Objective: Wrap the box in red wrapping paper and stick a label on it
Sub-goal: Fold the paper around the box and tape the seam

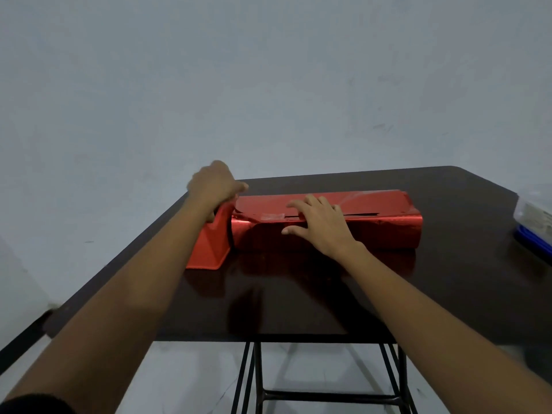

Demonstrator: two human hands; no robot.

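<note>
Head view, one entry per item.

1. Worktop [298,294]: dark brown and glossy, with rounded far corners, standing against a pale wall [268,85]. Black metal legs [257,377] show below its near edge.

2. Box [382,231]: long and low, lying lengthwise across the far middle of the worktop and already covered in shiny red. Along its top the two paper edges meet in a seam with a narrow dark gap. A small piece of clear tape [272,216] sits on the seam near the left end.

3. Wrapping paper [209,249]: red. At the left end of the box it reaches past the box as an open flap that slopes down to the worktop.

4. Left hand [213,183]: at the left end of the box, back of the hand toward the camera. The fingers are curled over the top edge of the loose flap and the thumb lies across it, gripping the paper.

5. Right hand [321,225]: flat on top of the box at about mid-length, fingers straight and spread across the seam, thumb down on the near face. It presses and grasps nothing.

6. Container [534,225]: clear with a blue base, at the right edge of the worktop, well apart from the box and partly cut off.
</note>
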